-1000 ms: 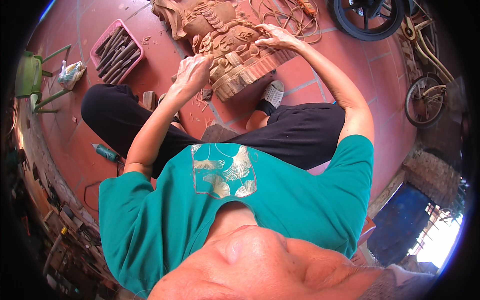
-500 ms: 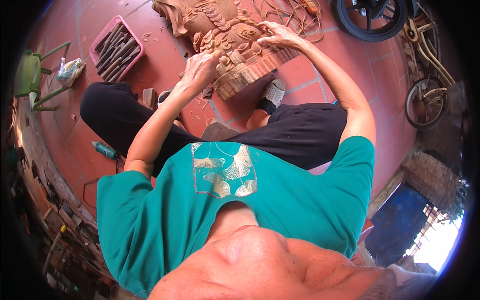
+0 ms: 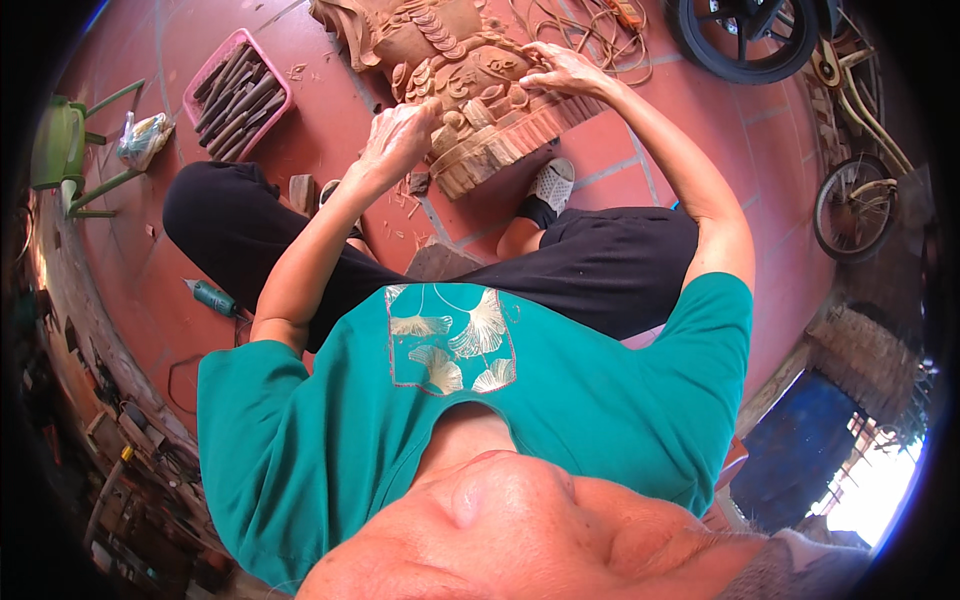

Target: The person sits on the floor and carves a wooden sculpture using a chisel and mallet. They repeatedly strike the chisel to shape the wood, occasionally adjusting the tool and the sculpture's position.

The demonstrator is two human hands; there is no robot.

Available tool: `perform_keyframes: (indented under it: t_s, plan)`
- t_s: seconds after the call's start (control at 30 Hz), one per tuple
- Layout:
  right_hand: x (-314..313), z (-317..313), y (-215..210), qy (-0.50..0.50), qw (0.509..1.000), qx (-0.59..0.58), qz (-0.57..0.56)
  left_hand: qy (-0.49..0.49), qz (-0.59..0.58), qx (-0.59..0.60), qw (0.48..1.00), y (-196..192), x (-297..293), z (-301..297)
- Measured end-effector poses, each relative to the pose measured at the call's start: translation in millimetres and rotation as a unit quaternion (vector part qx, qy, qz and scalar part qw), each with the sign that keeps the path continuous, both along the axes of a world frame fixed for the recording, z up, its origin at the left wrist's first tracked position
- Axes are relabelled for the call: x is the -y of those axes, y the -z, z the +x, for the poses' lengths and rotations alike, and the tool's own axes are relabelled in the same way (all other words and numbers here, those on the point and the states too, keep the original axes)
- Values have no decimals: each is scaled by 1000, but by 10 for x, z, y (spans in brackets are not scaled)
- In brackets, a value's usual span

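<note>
A reddish-brown wood carving [image 3: 465, 150] with raised relief and a ridged base lies tilted on the floor before me. My left hand [image 3: 398, 138] is closed at its near left side, with the knuckles up. Whatever those fingers grip, if anything, is hidden beneath them. Across the carving, my right hand [image 3: 562, 70] rests against the upper right side. Its thumb and forefinger are apart, and the fingers reach onto the carved surface. No tool can be made out in it.
A pink basket [image 3: 287, 100] of dark-handled chisels stands to the left, near a green stool [image 3: 62, 150] and a plastic bag [image 3: 143, 140]. A teal power tool [image 3: 211, 297] lies by my left knee. Coiled cable [image 3: 600, 45] and a wheel [image 3: 745, 40] are at the far right.
</note>
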State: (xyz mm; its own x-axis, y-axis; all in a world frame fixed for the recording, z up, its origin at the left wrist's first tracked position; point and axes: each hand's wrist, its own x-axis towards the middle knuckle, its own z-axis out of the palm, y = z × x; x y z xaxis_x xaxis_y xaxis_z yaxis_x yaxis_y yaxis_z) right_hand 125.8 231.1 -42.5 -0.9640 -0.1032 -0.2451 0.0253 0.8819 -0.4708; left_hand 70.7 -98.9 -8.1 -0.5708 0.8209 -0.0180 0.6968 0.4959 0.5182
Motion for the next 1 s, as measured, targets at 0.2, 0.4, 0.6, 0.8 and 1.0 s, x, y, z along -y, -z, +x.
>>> perform_keyframes:
  t_s: [0.2,0.4,0.6,0.8,1.0]
  plan:
    - [20,11,-23,12,1000,3,-3,18,15,62,998,-71,94,-94]
    - [57,-8,-99,7,999,4,-35,-9,-4,35,999,-40,75,-69]
    - [2,11,9,-4,1000,-15,5,22,2,-56,998,30,21,7]
    - [-2,-9,32,-3,1000,1,13,61,-5,-114,992,46,59,115]
    - [-10,-6,22,0,1000,5,2,76,6,-107,991,48,89,350]
